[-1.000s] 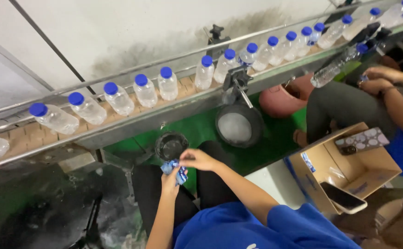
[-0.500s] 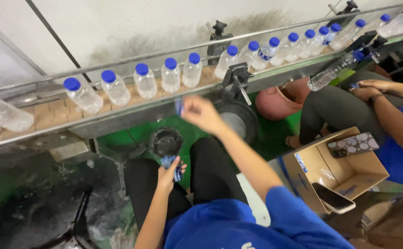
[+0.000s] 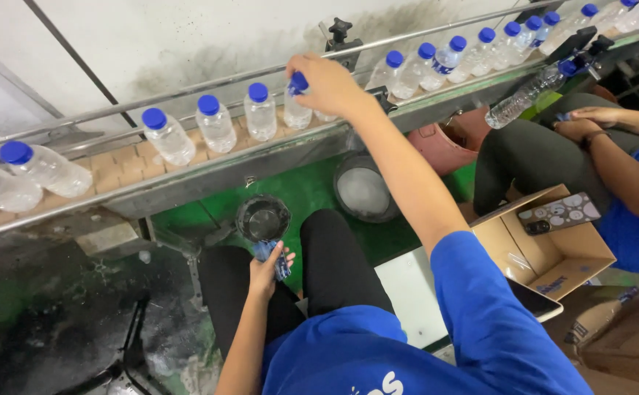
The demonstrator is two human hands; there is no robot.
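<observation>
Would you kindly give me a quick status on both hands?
Right hand on bottle cap, conveyor. Left hand holding blue labels over lap. Nothing in the way.

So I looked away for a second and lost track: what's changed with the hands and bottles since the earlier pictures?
The right hand rose from the lap to the conveyor and now grips the blue cap of a clear bottle. The bottles have shifted left along the belt. The left hand stays low over the lap, holding small blue pieces. The cardboard box and round tub look unmoved.
</observation>
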